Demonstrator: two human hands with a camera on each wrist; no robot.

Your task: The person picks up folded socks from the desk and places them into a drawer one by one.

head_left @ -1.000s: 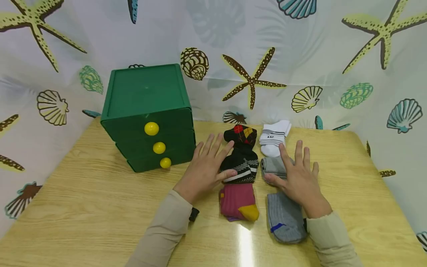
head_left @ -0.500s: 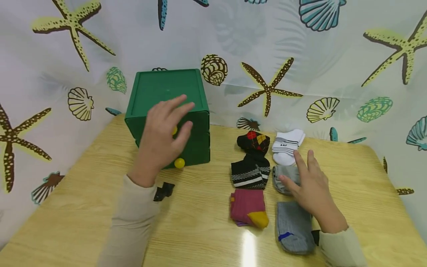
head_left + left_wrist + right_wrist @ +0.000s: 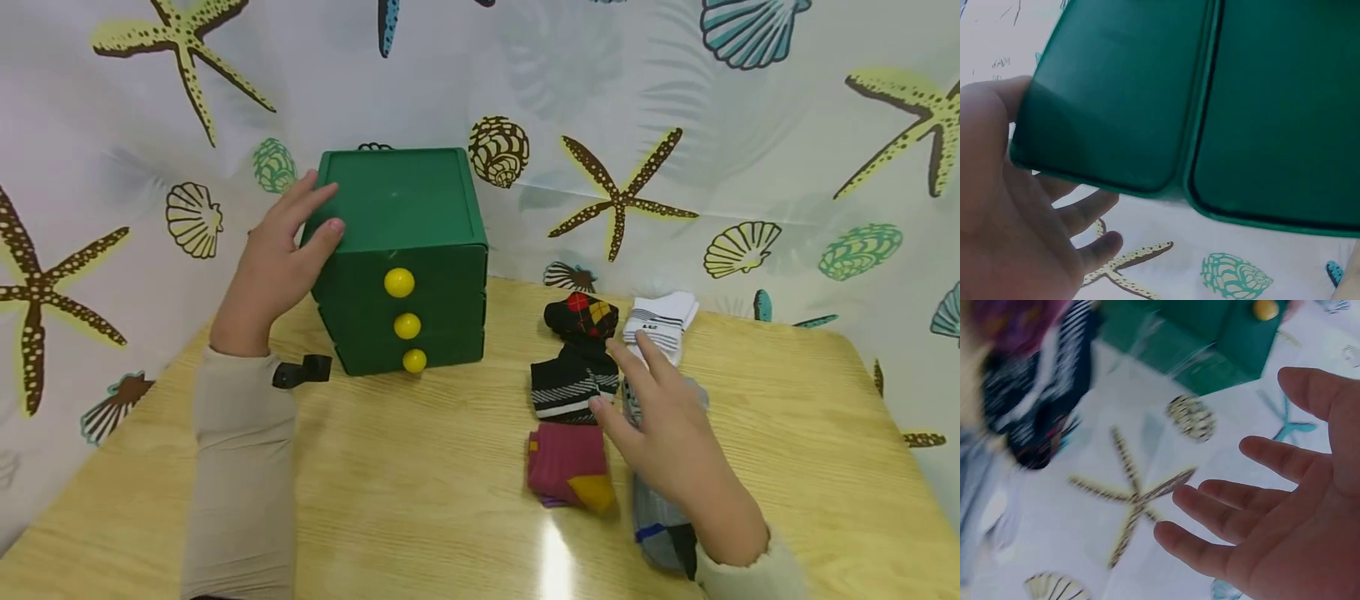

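My left hand (image 3: 272,268) is at the left side of a green drawer box (image 3: 397,200) with three yellow knobs. In the left wrist view its fingers are spread around one corner of the box; whether they touch it is hard to tell. My right hand (image 3: 671,433), fingers loosely extended, is over the right column of folded socks and holds nothing. Under it lie grey socks (image 3: 652,542), partly hidden, and white striped socks (image 3: 660,317). To its left are black argyle socks (image 3: 581,317), black-and-white striped socks (image 3: 566,387) and maroon socks with a yellow heel (image 3: 566,462).
The wooden table (image 3: 420,483) extends in front of the box and to the right of the socks. A white curtain (image 3: 585,100) printed with starfish and shells hangs behind and at the sides.
My left hand has moved left from above the socks, past the box front, to the box's left side. My right hand has shifted slightly left over the socks. The head view has turned left.
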